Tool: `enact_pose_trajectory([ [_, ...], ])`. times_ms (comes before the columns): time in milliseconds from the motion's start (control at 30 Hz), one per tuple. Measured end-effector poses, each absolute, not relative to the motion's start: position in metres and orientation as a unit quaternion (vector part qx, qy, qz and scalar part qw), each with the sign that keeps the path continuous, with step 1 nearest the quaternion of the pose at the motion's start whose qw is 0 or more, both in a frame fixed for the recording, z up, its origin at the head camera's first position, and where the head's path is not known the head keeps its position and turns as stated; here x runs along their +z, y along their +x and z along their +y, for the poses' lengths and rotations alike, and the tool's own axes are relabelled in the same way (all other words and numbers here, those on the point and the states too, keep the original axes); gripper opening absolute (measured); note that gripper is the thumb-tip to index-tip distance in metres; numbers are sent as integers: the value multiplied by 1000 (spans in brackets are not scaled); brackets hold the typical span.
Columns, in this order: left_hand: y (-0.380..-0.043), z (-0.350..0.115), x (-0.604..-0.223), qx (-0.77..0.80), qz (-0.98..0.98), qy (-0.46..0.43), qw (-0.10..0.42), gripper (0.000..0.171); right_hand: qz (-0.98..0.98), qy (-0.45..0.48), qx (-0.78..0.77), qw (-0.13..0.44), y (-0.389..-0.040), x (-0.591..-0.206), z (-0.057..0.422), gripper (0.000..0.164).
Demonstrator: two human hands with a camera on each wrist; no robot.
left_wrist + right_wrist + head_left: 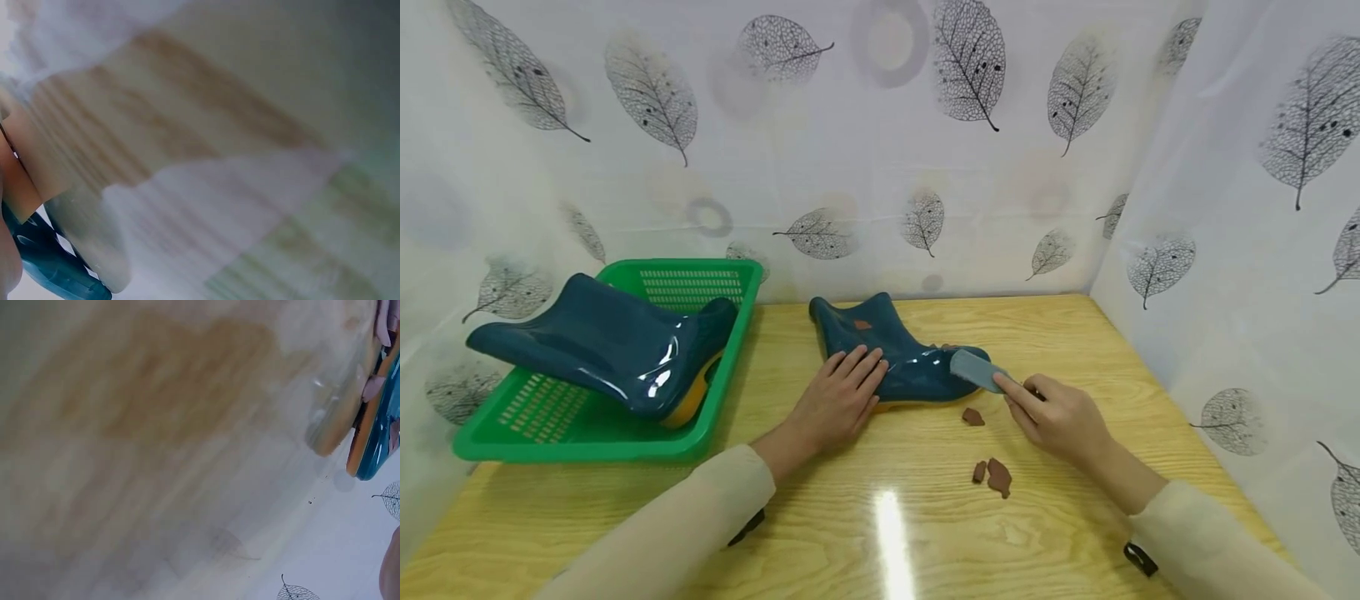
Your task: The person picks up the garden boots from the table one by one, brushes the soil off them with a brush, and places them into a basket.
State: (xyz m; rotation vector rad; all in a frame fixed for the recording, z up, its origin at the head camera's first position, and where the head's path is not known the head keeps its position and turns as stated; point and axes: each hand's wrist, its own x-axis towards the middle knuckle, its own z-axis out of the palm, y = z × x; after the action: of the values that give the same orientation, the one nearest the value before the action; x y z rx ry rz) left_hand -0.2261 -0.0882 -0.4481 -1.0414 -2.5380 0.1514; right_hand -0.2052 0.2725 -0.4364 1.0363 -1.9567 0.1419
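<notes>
A dark blue rubber boot (917, 375) with an orange-yellow sole lies on its side on the wooden table, toe pointing right. My left hand (842, 396) rests on its ankle area with fingers laid out fairly straight. Between thumb and fingers, my right hand (1060, 417) grips a flat grey-blue brush (976, 371) whose head overlaps the toe. A brown flake (862, 324) sits on the boot shaft, and more brown bits show behind the toe. In the left wrist view part of the blue boot (56, 269) appears at the lower left.
On the left stands a green plastic basket (587, 452) with a second blue boot (602, 342) lying in it, its shaft over the rim. Brown flakes (998, 477) lie on the table (820, 533) near my right hand. A leaf-print curtain (850, 167) borders the table's back and sides.
</notes>
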Motion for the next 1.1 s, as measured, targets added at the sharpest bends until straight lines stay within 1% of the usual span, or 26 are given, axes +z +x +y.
enact_pose_trajectory([
  [133, -226, -90, -448, 55, -909, -370, 186, 53, -794, 430, 53, 426, -207, -438, 269, 36],
  [300, -225, -91, -448, 53, -911, -367, 182, 53, -805, 437, 41, 398, -206, -441, 279, 38],
  [500, -225, -90, -448, 53, -911, -369, 179, 53, -801, 432, 58, 410, -202, -440, 289, 43],
  [633, -226, -90, -448, 59, -912, -367, 176, 52, -793, 438, 77, 417, -205, -437, 286, 39],
  [833, -225, -89, -448, 61, -911, -365, 181, 53, -802, 436, 60, 404, -207, -437, 282, 40],
  [967, -225, -89, -448, 63, -910, -365, 185, 53, -816, 431, 48, 382, -203, -439, 296, 40],
  [1100, -225, -89, -447, 60, -910, -367, 185, 53, -822, 412, 78, 384, -200, -441, 308, 43],
])
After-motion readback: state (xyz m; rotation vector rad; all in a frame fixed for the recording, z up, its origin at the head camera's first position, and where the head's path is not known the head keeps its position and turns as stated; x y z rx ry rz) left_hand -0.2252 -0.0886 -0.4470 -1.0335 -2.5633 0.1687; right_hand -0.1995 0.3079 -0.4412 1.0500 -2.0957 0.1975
